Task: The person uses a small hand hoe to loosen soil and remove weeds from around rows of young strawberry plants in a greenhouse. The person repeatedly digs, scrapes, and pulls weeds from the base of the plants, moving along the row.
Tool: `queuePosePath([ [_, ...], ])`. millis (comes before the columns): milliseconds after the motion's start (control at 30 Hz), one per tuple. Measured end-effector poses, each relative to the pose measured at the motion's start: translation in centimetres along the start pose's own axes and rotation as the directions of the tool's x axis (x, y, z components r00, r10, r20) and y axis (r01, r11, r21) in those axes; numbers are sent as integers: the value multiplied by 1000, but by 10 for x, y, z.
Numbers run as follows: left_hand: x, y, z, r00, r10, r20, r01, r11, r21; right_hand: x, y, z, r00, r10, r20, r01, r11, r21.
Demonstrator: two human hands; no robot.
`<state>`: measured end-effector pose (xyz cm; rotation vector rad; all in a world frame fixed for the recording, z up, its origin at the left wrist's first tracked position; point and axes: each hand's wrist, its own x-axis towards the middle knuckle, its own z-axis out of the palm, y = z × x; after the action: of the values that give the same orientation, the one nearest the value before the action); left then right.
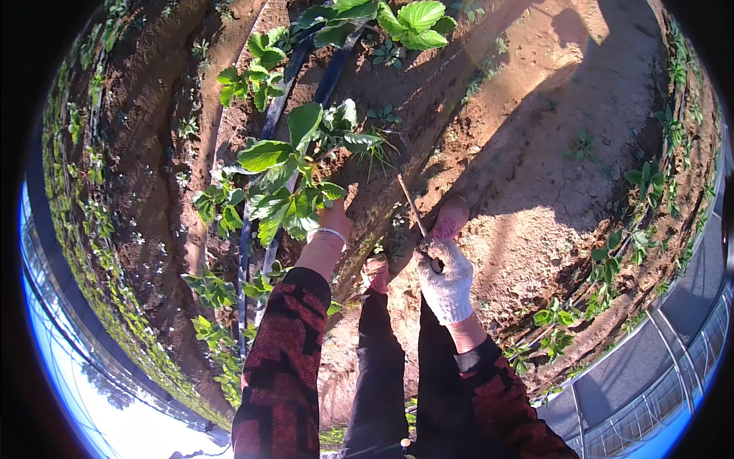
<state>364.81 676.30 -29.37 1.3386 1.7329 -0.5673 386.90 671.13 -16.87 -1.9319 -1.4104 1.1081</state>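
My left hand (pixel 335 221), bare with a white band at the wrist, reaches to the base of a leafy strawberry plant (pixel 287 198). Leaves cover its fingertips, so what they touch is hidden. My right hand (pixel 446 281) wears a white knitted glove with a dark, soiled patch and is closed on a thin, rusty-looking rod (pixel 412 205). The rod points up and slightly left, its tip over the soil between the plant and the furrow. A tuft of narrow grass (pixel 375 155) grows just right of the plant, above the rod's tip.
Dark drip irrigation tubes (pixel 289 86) run along the planted bed at the left. More strawberry plants (pixel 421 26) grow above, and another row (pixel 608 258) curves along the right. My feet (pixel 375 274) stand in the soil furrow (pixel 516 229). A greenhouse frame (pixel 676 350) shows at the lower right.
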Motion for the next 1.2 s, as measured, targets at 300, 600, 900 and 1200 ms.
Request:
queuePosePath([
  [300,1,-1,1,988,-89,126,83,995,54,29,-18,-20,986,-150,70,155,984,-85],
  [600,-12,-1,15,982,76,-170,-99,986,-132,92,-19,-7,905,-272,326,323,940,-111],
  [900,4,-10,13,992,-57,109,58,998,-12,57,-41,-45,764,598,243,-589,493,641],
  [1200,-2,10,-8,980,-90,177,111,988,-110,131,-42,-7,993,96,70,-96,995,-6],
])
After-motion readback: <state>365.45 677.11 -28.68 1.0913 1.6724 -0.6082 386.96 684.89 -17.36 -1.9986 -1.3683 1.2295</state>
